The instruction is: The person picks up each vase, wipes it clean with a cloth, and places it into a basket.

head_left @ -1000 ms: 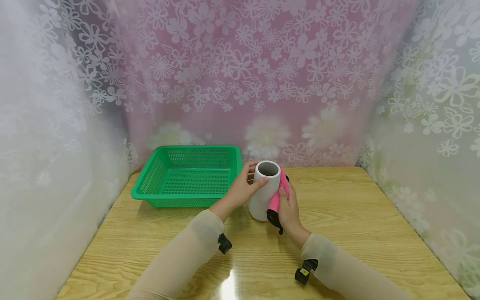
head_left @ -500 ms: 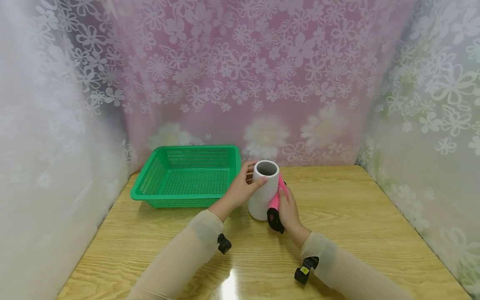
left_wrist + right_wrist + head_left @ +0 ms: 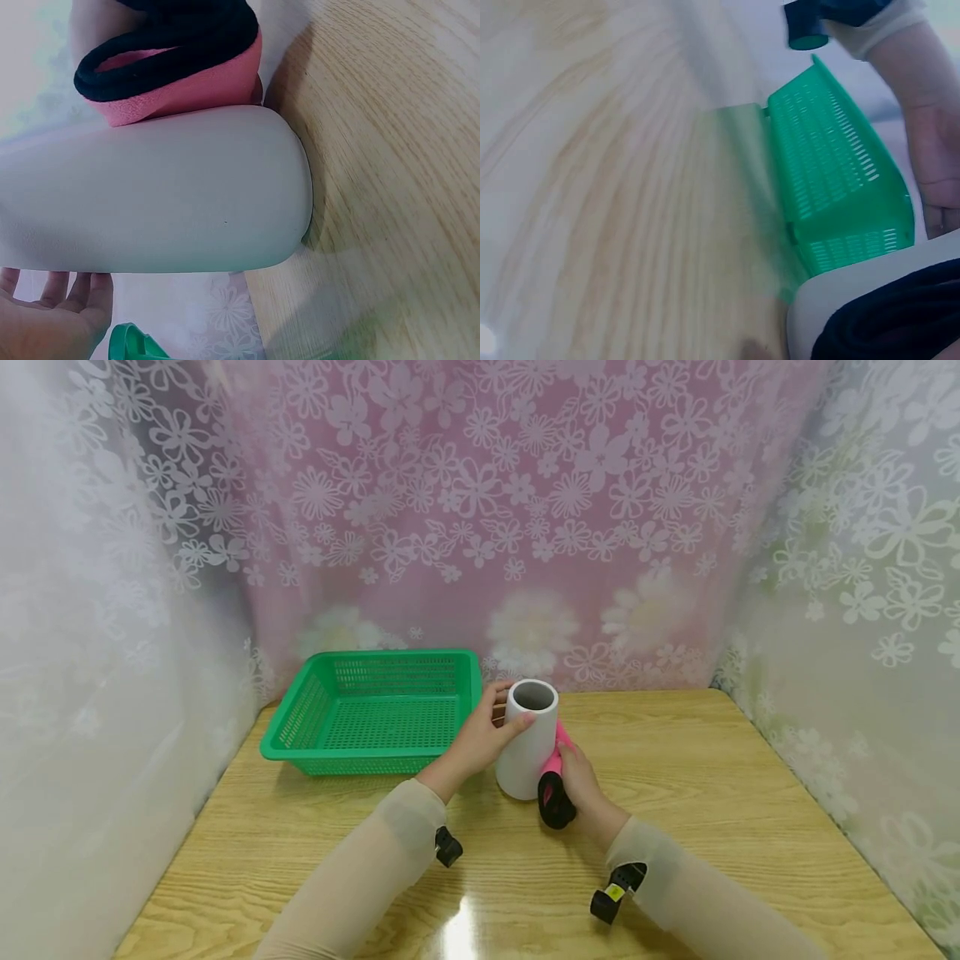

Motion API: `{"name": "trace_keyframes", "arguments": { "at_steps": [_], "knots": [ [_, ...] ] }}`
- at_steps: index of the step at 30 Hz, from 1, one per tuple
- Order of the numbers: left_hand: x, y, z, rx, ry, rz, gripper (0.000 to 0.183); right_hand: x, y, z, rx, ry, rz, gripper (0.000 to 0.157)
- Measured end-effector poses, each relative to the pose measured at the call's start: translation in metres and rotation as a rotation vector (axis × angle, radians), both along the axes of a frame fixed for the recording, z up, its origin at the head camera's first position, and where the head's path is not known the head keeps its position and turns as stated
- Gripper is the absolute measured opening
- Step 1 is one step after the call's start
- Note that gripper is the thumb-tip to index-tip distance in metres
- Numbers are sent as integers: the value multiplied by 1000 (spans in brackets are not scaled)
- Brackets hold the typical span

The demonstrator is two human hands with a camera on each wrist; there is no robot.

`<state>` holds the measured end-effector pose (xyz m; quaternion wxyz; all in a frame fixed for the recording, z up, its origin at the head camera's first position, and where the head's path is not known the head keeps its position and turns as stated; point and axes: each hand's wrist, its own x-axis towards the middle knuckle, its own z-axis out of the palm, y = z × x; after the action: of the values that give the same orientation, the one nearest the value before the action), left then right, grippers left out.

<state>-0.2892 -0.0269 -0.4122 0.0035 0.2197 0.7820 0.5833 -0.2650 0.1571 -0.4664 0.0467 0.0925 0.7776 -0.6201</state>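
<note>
A tall white ceramic vase (image 3: 525, 756) stands upright on the wooden table. My left hand (image 3: 483, 731) grips its upper left side, the thumb across the front; in the left wrist view, curled fingers (image 3: 79, 300) lie along its wall. On the other side, my right hand (image 3: 583, 781) holds a folded pink cloth with a black edge (image 3: 553, 764) against the lower part of the vase. The left wrist view has the cloth (image 3: 180, 82) touching the vase wall. Most of the right hand's fingers are hidden behind the cloth and vase.
A green plastic basket (image 3: 390, 753) with slotted walls sits to the left of the vase, close to the left hand. Bare wooden tabletop (image 3: 697, 793) stretches to the right. Flower-patterned curtains (image 3: 480, 527) hang behind the table and at both sides.
The right hand has slid the pink cloth down the right side of the vase. The left hand keeps its grip; the vase stands nearly where it was.
</note>
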Motion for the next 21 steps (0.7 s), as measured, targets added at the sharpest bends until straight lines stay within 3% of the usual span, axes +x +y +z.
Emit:
{"name": "trace_keyframes", "arguments": {
  "at_steps": [9,17,21],
  "knots": [
    [0,-1,0,-14,-5,-2,66,-1,5,7,-35,-62,29,59],
    [1,-1,0,-4,-8,-3,64,2,18,14,-204,-158,28,59],
    [1,-1,0,-1,-17,-12,63,7,25,23,-236,-174,52,58]
  ]
}}
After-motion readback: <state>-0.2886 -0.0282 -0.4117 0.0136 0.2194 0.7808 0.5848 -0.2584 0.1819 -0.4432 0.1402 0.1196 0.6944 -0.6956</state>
